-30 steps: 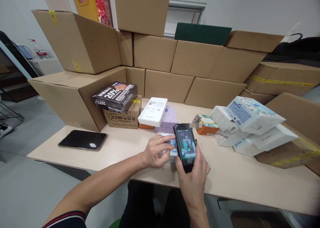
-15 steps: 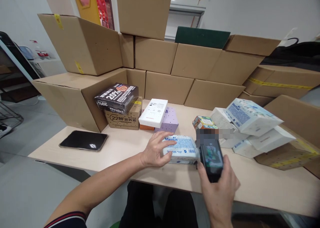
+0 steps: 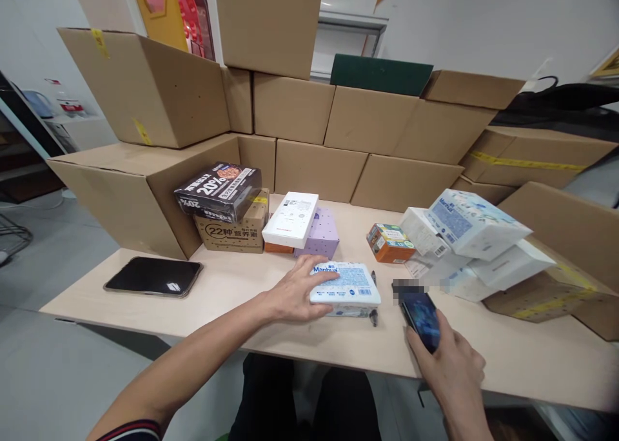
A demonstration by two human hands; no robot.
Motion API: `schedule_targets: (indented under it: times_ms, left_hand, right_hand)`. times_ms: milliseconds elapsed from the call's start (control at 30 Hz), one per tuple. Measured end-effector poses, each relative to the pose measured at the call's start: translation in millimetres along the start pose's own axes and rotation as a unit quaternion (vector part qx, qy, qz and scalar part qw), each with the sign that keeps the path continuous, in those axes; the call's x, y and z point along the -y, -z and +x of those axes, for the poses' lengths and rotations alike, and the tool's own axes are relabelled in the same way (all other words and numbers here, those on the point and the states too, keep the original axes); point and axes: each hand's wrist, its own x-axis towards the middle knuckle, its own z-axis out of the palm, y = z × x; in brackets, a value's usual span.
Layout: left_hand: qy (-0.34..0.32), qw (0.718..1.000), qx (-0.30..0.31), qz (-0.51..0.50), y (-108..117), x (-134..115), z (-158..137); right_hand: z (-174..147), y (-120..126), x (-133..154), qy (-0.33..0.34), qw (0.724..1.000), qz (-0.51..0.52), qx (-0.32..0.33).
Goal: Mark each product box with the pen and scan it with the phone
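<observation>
A white and blue pack of tissues (image 3: pixel 355 293) marked Manhua lies on the table near its front edge. My left hand (image 3: pixel 302 289) is closed on the pack's left end, fingers over the top and thumb at the near side. A small dark object (image 3: pixel 374 318) pokes out at the pack's right end; most of it is hidden. To the right, my right hand (image 3: pixel 447 357) grips a smartphone (image 3: pixel 422 318) with its lit screen facing up, tilted above the table and apart from the pack. Part of the phone's far end is blurred out.
Another phone (image 3: pixel 153 276) lies on the table (image 3: pixel 232 299) at left. Behind it, a black box (image 3: pixel 220 189) sits on a brown carton (image 3: pixel 232 225). White and purple boxes (image 3: pixel 316 231), a small orange box (image 3: pixel 391 242) and stacked tissue packs (image 3: pixel 478 225) stand farther back, before cardboard boxes (image 3: pixel 319 170).
My right hand has drawn the smartphone rightward, away from the tissue pack, and tilted it flatter. The dark object at the pack's end now shows. My left hand stays on the pack.
</observation>
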Motion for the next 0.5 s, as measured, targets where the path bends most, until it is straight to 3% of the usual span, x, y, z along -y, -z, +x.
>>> schedule_targets:
  times_ms: [100,167,233,333,433,500]
  left_hand:
    - [-0.021,0.999,-0.015,-0.021,0.1,0.4,0.5]
    - [-0.038,0.998,-0.024,-0.039,-0.1,-0.3,1.1]
    - [-0.061,0.996,-0.030,-0.066,0.9,-1.5,2.0]
    - [-0.104,0.987,-0.039,-0.119,5.1,-3.1,3.9]
    - [-0.124,0.978,-0.078,-0.148,8.9,-3.3,4.4]
    - [-0.107,0.972,-0.144,-0.150,9.0,-2.7,3.1]
  right_hand:
    - [0.0,6.1,7.0,0.020,0.999,0.013,-0.031]
    - [2.2,19.6,19.8,0.075,0.995,0.063,-0.016]
    - [7.5,36.6,37.8,0.158,0.970,0.159,0.096]
    - [20.2,58.0,65.8,0.241,0.908,0.239,0.247]
    - [35.0,69.9,84.9,0.264,0.879,0.277,0.284]
    - [46.2,74.0,93.0,0.226,0.882,0.310,0.274]
